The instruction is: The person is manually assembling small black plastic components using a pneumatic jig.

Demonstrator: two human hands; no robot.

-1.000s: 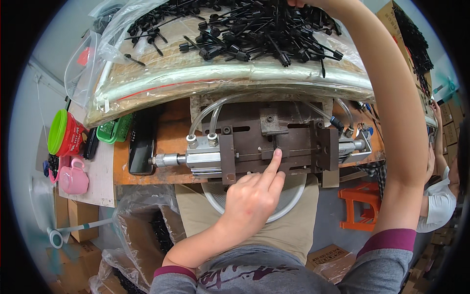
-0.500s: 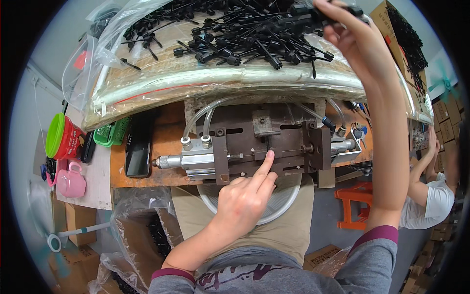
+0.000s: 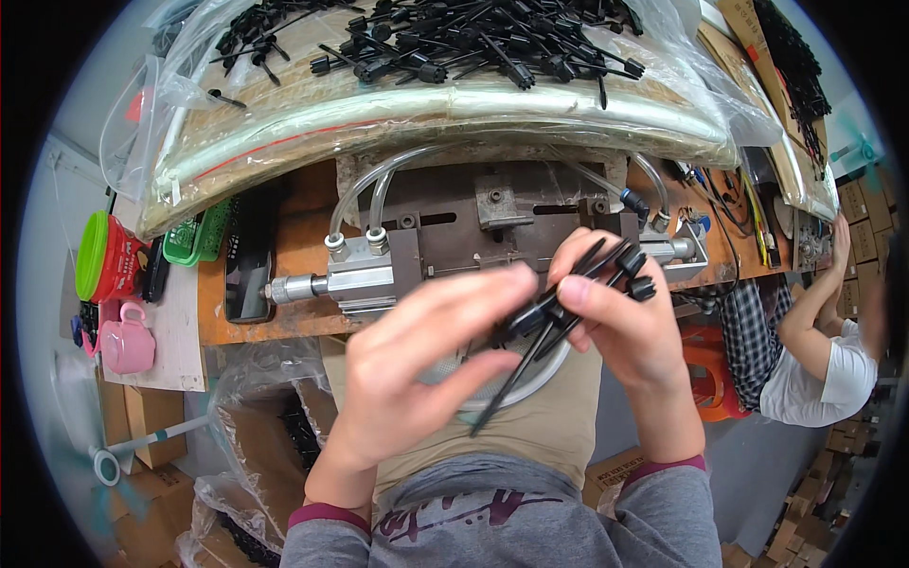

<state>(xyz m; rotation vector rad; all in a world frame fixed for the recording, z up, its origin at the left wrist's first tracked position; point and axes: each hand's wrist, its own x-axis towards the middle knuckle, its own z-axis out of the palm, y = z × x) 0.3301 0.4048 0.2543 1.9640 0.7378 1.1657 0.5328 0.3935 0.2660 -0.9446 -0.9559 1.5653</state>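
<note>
While the person's lap fills the lower middle of the frame, a round mesh basket with a pale rim [image 3: 552, 381] rests on it, partly hidden by the hands. Above it, just below the centre, the left hand [image 3: 431, 346] is spread, its fingers stretched out and its thumb apart; it is blurred, and whether it touches anything I cannot tell. To its right, the right hand [image 3: 620, 317] pinches several black stemmed parts [image 3: 544, 324] between thumb and fingers, their knobbed heads at the upper right and one long stem slanting down to the left.

Behind the hands, a dark metal fixture [image 3: 454, 248] sits on the orange tabletop [image 3: 308, 222], with a silver cylinder [image 3: 365, 279] on its left side and clear tubes [image 3: 352, 204] arching over. At centre left lie a black flat device [image 3: 248, 279], a green basket [image 3: 192, 244], a red tub [image 3: 118, 265] and a pink cup [image 3: 130, 343].

Farther off, along the top, a pile of similar black parts [image 3: 454, 43] lies on a plastic-covered board [image 3: 331, 123]. A co-worker in a white shirt [image 3: 824, 383] sits at the right.
</note>
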